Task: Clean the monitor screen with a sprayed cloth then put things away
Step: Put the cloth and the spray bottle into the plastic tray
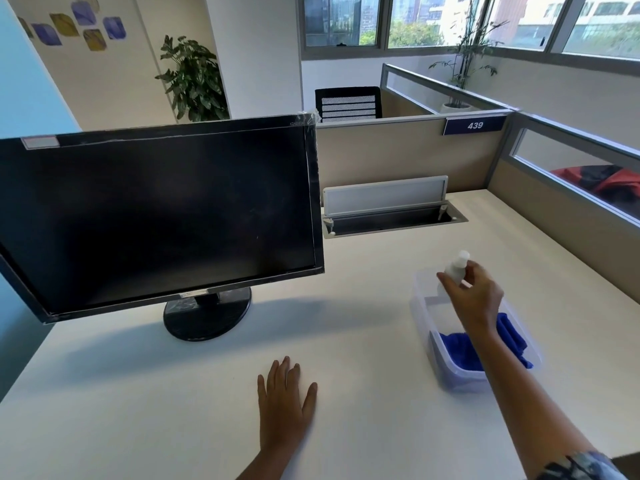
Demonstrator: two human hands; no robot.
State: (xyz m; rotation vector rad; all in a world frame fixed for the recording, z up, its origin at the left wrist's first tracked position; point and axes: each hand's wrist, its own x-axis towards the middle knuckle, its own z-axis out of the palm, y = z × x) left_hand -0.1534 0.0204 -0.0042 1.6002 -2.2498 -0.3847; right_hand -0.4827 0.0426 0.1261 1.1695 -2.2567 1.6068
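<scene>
**Spray bottle held over bin, cloth inside, monitor dark**

A pale, matt desk top is seen, lit from windows at the back; a soft shadow is cast under the monitor, which stands at the left on a round black base, screen off, tape visible along the bezel edges. An open cable tray w/ raised lid is set into the desk behind, approx. centre. Beige partitions enclose the desk at back and right; a blue plate marked 439 is fixed to the back one. A black mesh chair and potted plants are seen beyond; coloured leaf shapes are stuck on the wall at upper left.

The right hand is closed round a small white spray bottle, gripped by fingers and thumb, above the far end of a clear plastic bin at the desk's right; whether the bottle touches the bin cannot be told. A blue cloth is bunched in the bin's near end. The left hand is laid flat on the desk, palm down, fingers extended, nothing held.
</scene>
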